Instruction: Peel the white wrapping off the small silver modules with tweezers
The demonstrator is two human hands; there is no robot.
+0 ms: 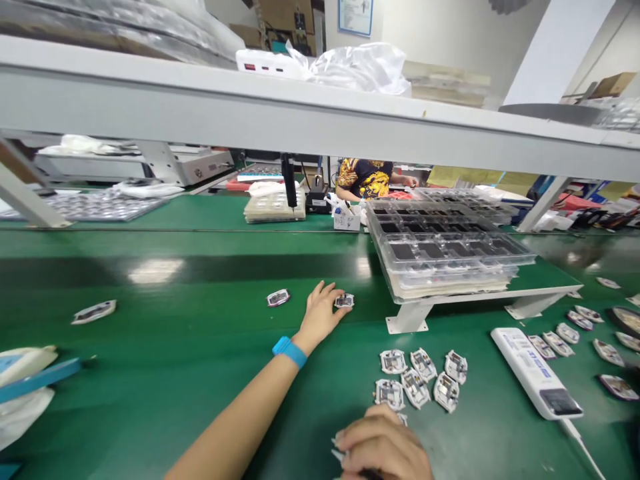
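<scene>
Ref. = stack of clear plastic trays w/ dark rectangular inserts [460, 268], on green-topped stand w/ white legs [545, 285].

L hand [320, 312], bright-blue wristband [290, 351], just L of stack; thumb + fingertips touch small white-framed part w/ dark centre [344, 301], betw. hand & stack. Firm pinch or light touch: can't tell.

R hand [386, 445] on near side of stack, fingers curled; pale pointed bit [337, 453] shows at fingertips, ID & grip can't tell. Hands well apart.

Loose oblong part, pale rim [278, 298], further L of stack, past L hand. Group of small white open-framed parts [415, 388] near side of stack, next to R hand, one partly hidden. Long white plastic device w/ dark end panel [537, 373], white cable [580, 443], near-R of stack. Group + device on glossy green tabletop [175, 387]. Person in black-&-yellow patterned top [373, 177] beyond stack, to L.
</scene>
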